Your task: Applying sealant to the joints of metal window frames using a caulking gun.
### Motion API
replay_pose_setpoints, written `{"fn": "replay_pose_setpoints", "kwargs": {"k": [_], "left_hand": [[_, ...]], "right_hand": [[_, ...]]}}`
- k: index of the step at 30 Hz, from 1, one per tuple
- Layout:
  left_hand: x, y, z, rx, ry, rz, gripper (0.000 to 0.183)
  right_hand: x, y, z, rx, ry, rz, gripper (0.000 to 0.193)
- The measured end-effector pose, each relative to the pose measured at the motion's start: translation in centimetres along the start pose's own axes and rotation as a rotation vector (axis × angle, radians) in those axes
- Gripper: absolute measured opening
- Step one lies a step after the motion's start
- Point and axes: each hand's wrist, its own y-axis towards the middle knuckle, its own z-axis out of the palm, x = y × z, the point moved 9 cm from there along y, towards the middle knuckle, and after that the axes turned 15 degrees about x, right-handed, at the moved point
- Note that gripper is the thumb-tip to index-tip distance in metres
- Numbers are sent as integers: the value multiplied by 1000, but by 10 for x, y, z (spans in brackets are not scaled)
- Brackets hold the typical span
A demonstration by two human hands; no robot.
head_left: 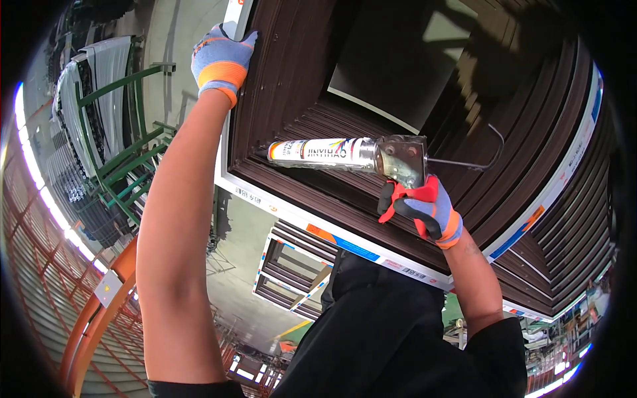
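Observation:
My right hand (433,211), in a blue, orange and dark glove, is closed round the red handle of a caulking gun (403,158). A white sealant tube (323,152) with coloured print sits in the gun. The tube's front end points left, into the inner corner of a dark brown window frame (279,79); whether its tip touches the frame cannot be made out. At the upper left my left hand (222,60), gloved in blue and orange, has its fingers wrapped over the frame's outer edge, which carries white protective film (247,191).
More brown frames (570,219) are stacked beneath and to the right. Green metal racks (126,119) stand at the left, beside an orange beam (99,325). Below, a smaller frame (292,268) lies on the floor by my legs.

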Motion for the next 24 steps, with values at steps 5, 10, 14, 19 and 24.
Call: {"fn": "replay_pose_setpoints", "kwargs": {"k": [5, 10, 14, 19, 24], "left_hand": [[-4, -1, -3, -32, 17, 11, 66], [-5, 0, -1, -30, 6, -8, 66], [-2, 2, 0, -37, -65, 55, 67], [6, 19, 13, -45, -72, 131, 65], [16, 49, 23, -27, -186, 161, 65]], "right_hand": [[23, -8, 13, 48, -42, 81, 51], [41, -41, 24, -83, -94, -94, 57], [47, -88, 26, -215, -103, -264, 50], [34, -130, 43, -501, -360, -214, 42], [-4, -117, 90, -799, -175, -356, 21]]}}
